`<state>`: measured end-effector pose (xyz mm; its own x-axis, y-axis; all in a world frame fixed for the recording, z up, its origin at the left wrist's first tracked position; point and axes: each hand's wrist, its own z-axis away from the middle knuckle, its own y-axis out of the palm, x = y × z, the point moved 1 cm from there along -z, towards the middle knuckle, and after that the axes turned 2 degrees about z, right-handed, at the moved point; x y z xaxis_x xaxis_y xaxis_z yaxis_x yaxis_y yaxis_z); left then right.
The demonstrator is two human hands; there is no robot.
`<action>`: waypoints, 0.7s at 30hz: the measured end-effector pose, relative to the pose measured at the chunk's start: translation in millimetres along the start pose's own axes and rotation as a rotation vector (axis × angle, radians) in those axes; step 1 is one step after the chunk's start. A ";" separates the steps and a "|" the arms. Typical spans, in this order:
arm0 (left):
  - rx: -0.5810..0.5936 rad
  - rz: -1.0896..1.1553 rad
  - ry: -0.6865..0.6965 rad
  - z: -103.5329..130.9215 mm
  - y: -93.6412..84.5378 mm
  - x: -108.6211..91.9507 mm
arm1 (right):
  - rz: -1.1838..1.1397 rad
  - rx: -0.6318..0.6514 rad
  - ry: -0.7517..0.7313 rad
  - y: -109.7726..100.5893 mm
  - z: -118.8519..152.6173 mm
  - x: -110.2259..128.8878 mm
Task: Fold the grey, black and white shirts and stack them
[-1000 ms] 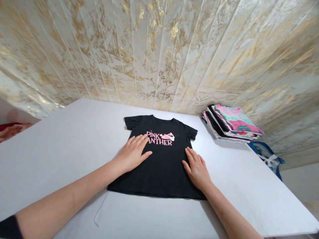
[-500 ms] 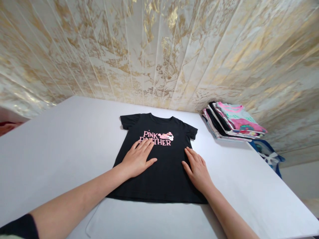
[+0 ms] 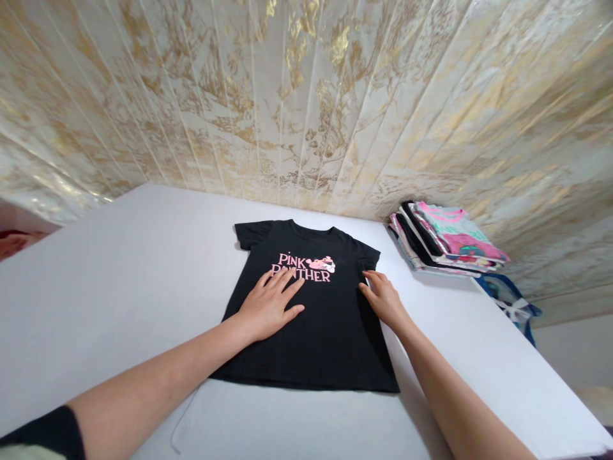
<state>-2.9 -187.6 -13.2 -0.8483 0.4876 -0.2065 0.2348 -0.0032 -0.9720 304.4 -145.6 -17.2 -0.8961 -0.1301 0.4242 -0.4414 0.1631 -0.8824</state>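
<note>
A black T-shirt (image 3: 316,345) lies spread out on the white table, neck away from me, with pink "PINK PANTHER" lettering and a cartoon head on its chest. My left hand (image 3: 271,306) rests flat on the shirt's left half, fingers spread over part of the lettering. At the right side edge, just below the sleeve, my right hand (image 3: 383,299) has its thumb and fingertips closed on the fabric. The side below that grip looks slightly raised from the table.
A pile of folded clothes (image 3: 443,239) sits at the table's back right, a grey and pink top uppermost. Beyond the right edge is a blue-trimmed bag (image 3: 514,306). A thin cord (image 3: 179,421) lies near the front. Behind the white table (image 3: 119,281) hangs a gold-patterned curtain (image 3: 268,102).
My right hand has gone from lying on the shirt's right part to its side edge, slightly farther up, and has closed on the fabric. My left hand stays on the shirt.
</note>
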 end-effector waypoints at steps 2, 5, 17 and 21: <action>-0.002 0.002 -0.002 0.1 -0.7 -0.5 | -0.186 0.026 0.032 2.4 -10.5 6.5; -0.001 0.011 -0.008 0.8 -1.7 -1.4 | -0.543 0.037 0.151 3.2 -14.3 15.3; -0.022 0.081 -0.013 0.9 -1.8 -1.4 | -1.229 0.280 0.652 -3.4 -7.7 46.9; -0.028 0.141 -0.009 0.3 -6.3 3.9 | -1.255 0.214 0.663 -0.1 -20.3 45.1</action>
<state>-7.8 -186.0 -7.9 -0.8105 0.4759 -0.3416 0.3648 -0.0461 -0.9299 263.1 -131.6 6.1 0.1919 0.4059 0.8935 -0.9800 0.1287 0.1520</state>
